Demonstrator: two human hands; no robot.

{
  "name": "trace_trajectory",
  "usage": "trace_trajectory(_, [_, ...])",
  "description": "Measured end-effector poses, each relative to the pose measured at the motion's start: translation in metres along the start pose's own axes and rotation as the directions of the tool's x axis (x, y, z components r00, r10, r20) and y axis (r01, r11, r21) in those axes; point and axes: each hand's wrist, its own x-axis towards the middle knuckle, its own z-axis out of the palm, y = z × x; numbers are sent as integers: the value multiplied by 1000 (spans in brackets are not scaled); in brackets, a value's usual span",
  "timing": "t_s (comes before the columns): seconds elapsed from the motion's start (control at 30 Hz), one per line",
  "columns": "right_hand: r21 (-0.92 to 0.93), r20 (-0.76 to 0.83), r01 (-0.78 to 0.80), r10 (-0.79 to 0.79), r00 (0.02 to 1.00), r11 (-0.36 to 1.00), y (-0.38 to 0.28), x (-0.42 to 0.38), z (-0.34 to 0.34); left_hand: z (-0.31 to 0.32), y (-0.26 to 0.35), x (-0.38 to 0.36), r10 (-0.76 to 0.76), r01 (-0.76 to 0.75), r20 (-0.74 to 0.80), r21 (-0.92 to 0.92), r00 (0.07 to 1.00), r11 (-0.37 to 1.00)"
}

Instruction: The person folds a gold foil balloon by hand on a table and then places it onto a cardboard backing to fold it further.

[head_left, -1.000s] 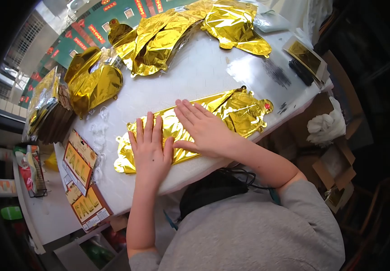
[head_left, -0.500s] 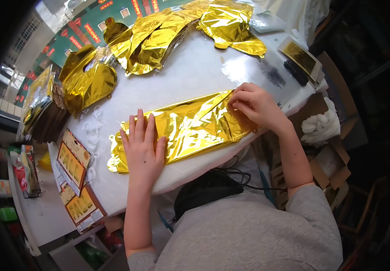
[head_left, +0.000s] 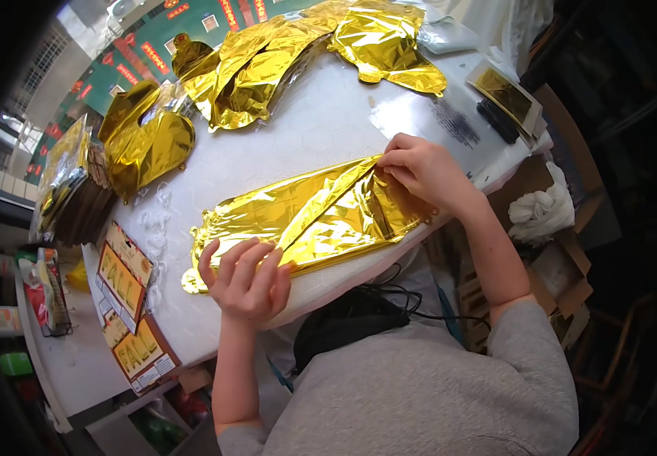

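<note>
A flat gold foil balloon (head_left: 306, 216) lies along the near edge of the white table (head_left: 321, 121), partly folded over. My right hand (head_left: 420, 171) pinches the folded right end of the foil. My left hand (head_left: 246, 280) is at the balloon's left near edge, fingers curled onto the foil's border.
More gold foil balloons (head_left: 268, 64) are heaped at the far side, another one (head_left: 146, 140) at the left. A stack of packaged foil (head_left: 70, 190) stands at the far left. Printed "FALL" cards (head_left: 127, 304) lie at the near left. A small packet (head_left: 507, 95) rests at the right.
My right hand slid from the balloon's middle to its right end and folded that end over. My left hand lifted from lying flat and curled at the near edge.
</note>
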Motion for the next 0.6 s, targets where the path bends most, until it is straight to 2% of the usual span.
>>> trace_trajectory(0.1, [-29, 15, 12, -12, 1000, 1000, 4, 5, 0, 6, 32, 8, -81, 85, 111, -31, 991, 996])
trace_trajectory(0.2, [-39, 20, 3, -2, 1000, 999, 2, 7, 1, 20, 40, -1, -158, 165, 113, -58, 981, 985])
trace_trajectory(0.33, [-63, 26, -21, 23, 999, 998, 2, 10, 0, 21, 40, -5, -183, 197, 187, -59, 965, 979])
trace_trajectory(0.47, [-63, 20, -50, 52, 998, 997, 5, 12, 1, 22, 41, -4, -199, 215, 191, -68, 961, 974])
trace_trajectory(0.53, [-46, 29, -52, 54, 998, 998, 6, 15, 0, 21, 42, 2, -223, 238, 144, -98, 964, 966])
trace_trajectory(0.6, [-30, 40, -53, 54, 998, 998, 8, 14, -1, 21, 42, 4, -226, 247, 171, -116, 959, 962])
